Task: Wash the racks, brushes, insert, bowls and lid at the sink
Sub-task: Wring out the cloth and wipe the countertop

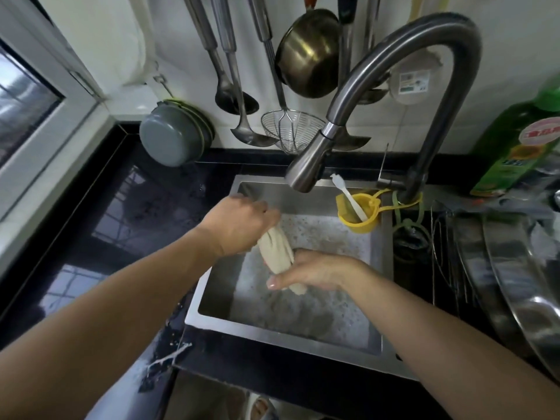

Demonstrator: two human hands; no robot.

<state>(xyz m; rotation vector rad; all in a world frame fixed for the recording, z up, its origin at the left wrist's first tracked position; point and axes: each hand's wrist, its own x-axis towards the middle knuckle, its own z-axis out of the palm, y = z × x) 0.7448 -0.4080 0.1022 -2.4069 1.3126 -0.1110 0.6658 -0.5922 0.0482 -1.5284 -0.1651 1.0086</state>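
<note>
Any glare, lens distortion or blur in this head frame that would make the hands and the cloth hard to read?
Head view: strong wide-angle bending, the faucet and window frame curve; glare streaks on the hanging brass pan and the steel rack at right; slight softness overall, yet the left hand and right hand gripping the twisted cloth over the sink read clearly.

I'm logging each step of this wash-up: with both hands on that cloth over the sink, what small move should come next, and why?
Probably one more twist: left hand and right hand grip opposite ends of the rolled cloth above the sink.
</note>
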